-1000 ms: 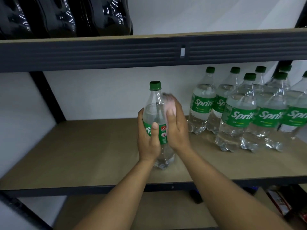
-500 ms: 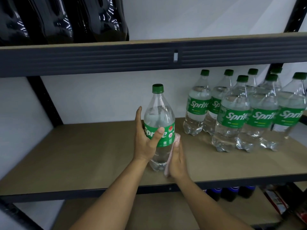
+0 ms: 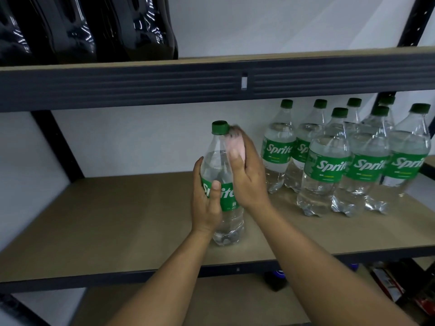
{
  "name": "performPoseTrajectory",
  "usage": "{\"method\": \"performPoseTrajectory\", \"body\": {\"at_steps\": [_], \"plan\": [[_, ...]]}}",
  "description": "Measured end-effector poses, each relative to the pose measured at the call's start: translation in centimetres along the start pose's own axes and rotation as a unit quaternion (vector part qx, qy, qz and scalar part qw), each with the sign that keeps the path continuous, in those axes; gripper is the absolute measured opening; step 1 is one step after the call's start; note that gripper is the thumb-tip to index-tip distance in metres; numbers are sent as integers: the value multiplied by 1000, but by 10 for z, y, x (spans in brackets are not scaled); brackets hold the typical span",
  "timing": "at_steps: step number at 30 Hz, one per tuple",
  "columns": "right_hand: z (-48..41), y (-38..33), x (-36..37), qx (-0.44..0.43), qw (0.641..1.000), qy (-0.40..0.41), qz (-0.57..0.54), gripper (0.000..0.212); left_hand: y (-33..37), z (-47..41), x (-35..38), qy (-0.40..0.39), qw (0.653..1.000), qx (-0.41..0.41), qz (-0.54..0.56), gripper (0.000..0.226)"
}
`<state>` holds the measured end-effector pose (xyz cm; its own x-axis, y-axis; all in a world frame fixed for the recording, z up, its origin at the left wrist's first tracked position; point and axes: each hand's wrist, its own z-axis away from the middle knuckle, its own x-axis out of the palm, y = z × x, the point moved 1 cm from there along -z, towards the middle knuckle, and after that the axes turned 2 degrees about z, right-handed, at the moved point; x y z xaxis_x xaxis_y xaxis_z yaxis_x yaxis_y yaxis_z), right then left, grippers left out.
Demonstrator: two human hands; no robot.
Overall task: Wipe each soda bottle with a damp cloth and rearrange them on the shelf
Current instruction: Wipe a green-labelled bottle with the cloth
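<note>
A clear Sprite bottle (image 3: 217,165) with a green cap and green label stands upright on the middle shelf (image 3: 117,220). My left hand (image 3: 207,201) grips its label from the left, thumb across the front. My right hand (image 3: 247,180) presses a pink cloth (image 3: 235,144) against the bottle's right shoulder, just below the cap. The cloth is blurred and partly hidden under my fingers. Several more Sprite bottles (image 3: 348,161) stand grouped at the right of the same shelf.
Dark cola bottles (image 3: 89,27) fill the left of the upper shelf. The dark metal beam (image 3: 235,83) of that shelf hangs right above the bottle caps. A lower shelf holds dark bottles (image 3: 275,278) and packets (image 3: 388,283) at the right.
My right hand with the cloth has slid up from the bottle's lower right side to its shoulder near the cap. The left hand keeps its hold on the label.
</note>
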<state>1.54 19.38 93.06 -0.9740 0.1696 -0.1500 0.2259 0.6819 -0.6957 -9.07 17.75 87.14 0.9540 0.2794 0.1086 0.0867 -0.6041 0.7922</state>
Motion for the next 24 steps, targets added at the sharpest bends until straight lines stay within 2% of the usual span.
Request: {"method": "performPoseTrajectory", "body": {"at_steps": [2, 5, 8, 11, 16, 18, 20, 24], "plan": [[37, 29, 6, 41, 998, 23, -41, 63, 0, 2, 0, 17, 1000, -3, -9, 99], [91, 62, 14, 127, 986, 8, -109, 50, -4, 5, 4, 39, 999, -14, -14, 99], [94, 64, 13, 163, 980, 16, -114, 50, -3, 9, 10, 50, 998, -16, -37, 82], [44, 34, 5, 152, 985, 18, -75, 50, -2, 13, 12, 72, 995, -20, -73, 73], [-26, -16, -7, 20, 1000, -5, -18, 47, -9, 12, 13, 60, 997, -9, -56, 71], [-26, -18, -7, -3, 1000, -11, -10, 58, -9, 11, 10, 43, 998, -16, -34, 73], [-10, -6, -6, 0, 1000, 0, -6, 65, -7, 8, 5, 12, 1000, -22, -7, 80], [44, 36, 4, 65, 997, 10, -36, 64, -1, -4, -5, -47, 998, -27, 26, 89]]}}
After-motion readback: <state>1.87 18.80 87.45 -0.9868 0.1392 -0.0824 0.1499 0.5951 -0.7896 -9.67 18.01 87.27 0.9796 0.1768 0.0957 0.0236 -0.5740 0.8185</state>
